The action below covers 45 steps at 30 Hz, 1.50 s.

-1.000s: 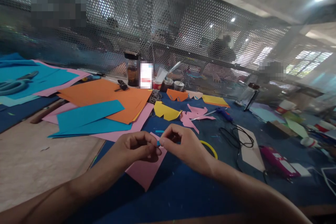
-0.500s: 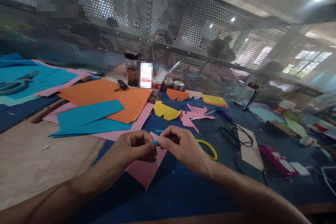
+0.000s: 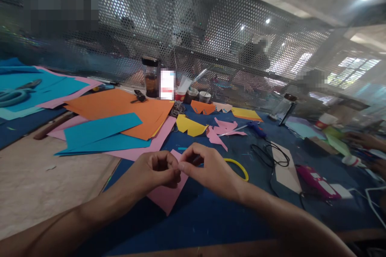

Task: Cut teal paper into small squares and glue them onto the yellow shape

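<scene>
My left hand point(image 3: 157, 168) and my right hand point(image 3: 208, 162) meet fingertip to fingertip, both closed in a pinch. The tiny blue paper piece seen between them a moment ago is now hidden by the fingers. Below the hands lies a pink paper sheet point(image 3: 167, 200), partly covered by them. A yellow ring-shaped handle point(image 3: 243, 168) shows beside my right wrist; the rest of it is hidden. Just beyond the fingers are a cut yellow paper piece point(image 3: 190, 127) and folded pink paper pieces point(image 3: 223, 128).
Orange sheets point(image 3: 114, 106) and blue paper point(image 3: 102, 134) lie to the left, with scissors point(image 3: 18, 94) farther out. At right are a glue gun point(image 3: 257, 129) with its black cable and a magenta device point(image 3: 318, 182). Another person's hand point(image 3: 364, 140) is at the right edge. A perforated metal screen point(image 3: 193, 28) stands behind.
The blue piece has gone from sight between my fingertips, which have come closer together. Another person's hand has appeared at the right edge. The view has shifted slightly.
</scene>
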Each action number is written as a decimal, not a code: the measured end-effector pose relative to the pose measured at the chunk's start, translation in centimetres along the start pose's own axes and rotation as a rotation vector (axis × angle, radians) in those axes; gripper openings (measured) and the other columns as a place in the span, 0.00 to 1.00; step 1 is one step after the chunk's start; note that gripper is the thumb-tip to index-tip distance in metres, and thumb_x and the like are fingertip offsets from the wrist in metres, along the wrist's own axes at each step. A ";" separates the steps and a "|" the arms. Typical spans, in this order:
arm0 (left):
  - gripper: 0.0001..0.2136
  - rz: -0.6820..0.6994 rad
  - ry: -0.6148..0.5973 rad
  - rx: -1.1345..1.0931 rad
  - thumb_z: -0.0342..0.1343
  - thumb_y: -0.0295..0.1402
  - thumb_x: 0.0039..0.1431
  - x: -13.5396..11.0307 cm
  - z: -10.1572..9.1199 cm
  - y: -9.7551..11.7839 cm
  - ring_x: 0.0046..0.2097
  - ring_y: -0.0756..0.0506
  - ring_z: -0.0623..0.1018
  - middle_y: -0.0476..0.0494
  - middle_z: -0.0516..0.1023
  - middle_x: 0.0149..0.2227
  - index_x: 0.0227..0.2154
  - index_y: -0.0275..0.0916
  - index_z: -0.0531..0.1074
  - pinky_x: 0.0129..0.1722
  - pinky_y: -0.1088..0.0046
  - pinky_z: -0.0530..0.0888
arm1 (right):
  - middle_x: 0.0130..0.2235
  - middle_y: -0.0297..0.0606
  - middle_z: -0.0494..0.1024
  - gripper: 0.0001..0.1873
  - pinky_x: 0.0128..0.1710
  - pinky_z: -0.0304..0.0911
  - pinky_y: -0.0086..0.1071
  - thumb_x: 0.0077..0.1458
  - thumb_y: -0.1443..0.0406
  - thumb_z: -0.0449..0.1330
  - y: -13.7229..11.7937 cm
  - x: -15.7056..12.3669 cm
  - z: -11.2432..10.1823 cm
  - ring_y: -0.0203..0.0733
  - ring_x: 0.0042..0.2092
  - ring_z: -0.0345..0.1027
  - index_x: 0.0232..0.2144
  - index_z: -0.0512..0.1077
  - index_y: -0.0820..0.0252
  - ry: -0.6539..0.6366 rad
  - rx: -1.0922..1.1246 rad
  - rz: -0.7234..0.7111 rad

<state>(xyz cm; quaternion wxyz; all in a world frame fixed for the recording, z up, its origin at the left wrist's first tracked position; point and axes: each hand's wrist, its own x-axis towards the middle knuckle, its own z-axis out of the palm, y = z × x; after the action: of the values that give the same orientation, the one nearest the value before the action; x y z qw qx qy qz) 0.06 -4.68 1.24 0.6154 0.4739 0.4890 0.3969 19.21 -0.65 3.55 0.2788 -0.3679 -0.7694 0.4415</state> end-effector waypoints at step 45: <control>0.13 -0.021 0.013 -0.125 0.72 0.42 0.49 0.5 -0.2 -0.5 0.32 0.47 0.79 0.49 0.81 0.28 0.25 0.40 0.77 0.38 0.69 0.79 | 0.32 0.33 0.77 0.15 0.39 0.67 0.34 0.56 0.55 0.68 2.1 0.3 1.7 0.39 0.36 0.72 0.33 0.73 0.60 0.085 0.426 0.124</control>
<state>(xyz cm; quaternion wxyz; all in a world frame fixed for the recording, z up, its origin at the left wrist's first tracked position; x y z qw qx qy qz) 0.01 -4.34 0.61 0.6450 0.4267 0.4721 0.4232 18.38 -0.51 0.96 0.3547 -0.3655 -0.6225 0.5942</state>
